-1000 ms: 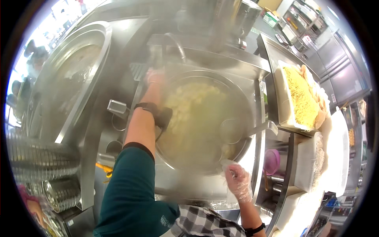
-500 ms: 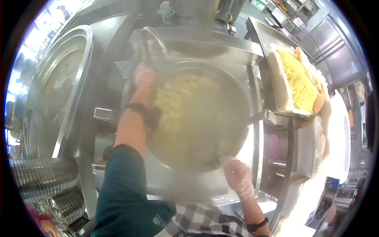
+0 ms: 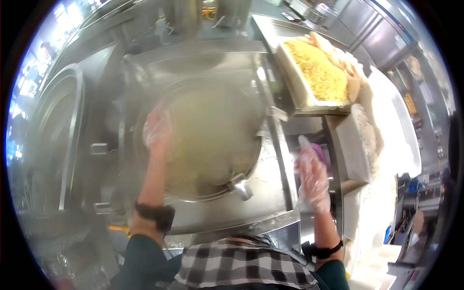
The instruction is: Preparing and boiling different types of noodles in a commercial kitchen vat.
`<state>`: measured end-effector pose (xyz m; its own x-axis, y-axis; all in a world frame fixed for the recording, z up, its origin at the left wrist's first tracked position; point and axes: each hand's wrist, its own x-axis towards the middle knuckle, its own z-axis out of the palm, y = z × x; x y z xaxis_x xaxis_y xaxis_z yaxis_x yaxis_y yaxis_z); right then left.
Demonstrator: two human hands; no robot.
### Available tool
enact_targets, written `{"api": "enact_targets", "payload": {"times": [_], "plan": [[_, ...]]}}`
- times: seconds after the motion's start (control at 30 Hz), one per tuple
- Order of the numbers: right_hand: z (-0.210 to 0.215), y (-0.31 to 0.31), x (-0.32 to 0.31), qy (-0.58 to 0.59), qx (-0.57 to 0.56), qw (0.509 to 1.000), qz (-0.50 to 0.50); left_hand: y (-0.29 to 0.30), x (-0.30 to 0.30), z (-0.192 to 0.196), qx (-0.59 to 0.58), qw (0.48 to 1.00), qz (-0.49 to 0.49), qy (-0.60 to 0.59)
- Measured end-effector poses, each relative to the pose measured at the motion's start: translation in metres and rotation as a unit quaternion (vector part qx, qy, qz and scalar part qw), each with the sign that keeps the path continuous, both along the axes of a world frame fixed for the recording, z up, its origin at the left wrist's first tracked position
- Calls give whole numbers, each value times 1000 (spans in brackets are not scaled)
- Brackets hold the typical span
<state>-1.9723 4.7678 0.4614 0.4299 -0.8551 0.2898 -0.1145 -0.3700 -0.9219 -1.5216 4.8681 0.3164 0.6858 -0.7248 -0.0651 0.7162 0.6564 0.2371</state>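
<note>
Left hand: gloved left hand (image 3: 157, 129), fingers spread, at the steaming pot's left rim, frame centre.
Right hand: gloved right hand (image 3: 313, 176), fingers loosely open, holding nothing, right of the pot.
Pot: one round pot (image 3: 212, 140), pale yellow food inside, blurred by steam.
Tray: one white tray (image 3: 316, 77), upper right, heaped with yellow shreds.

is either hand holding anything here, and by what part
Cannot be told for the left hand: steam blurs it over the big round pot. The gloved right hand is raised beside the pot, fingers spread, apparently holding nothing.
</note>
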Motion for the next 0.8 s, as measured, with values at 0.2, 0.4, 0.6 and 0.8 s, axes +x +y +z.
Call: {"api": "enact_targets", "payload": {"times": [0.2, 0.4, 0.6, 0.8], "plan": [[59, -181, -50, 310, -219, 916, -128, 54, -96, 99, 153, 934, 55, -317], [58, -335, -36, 438, -243, 852, -154, 91, -132, 123, 201, 880, 123, -413], [19, -333, 21, 578, -499, 625, 163, 68, -213, 170, 284, 857, 139, -407], [15, -357, 61, 614, -494, 603, 122, 53, -235, 167, 482, 729, 179, -452]]}}
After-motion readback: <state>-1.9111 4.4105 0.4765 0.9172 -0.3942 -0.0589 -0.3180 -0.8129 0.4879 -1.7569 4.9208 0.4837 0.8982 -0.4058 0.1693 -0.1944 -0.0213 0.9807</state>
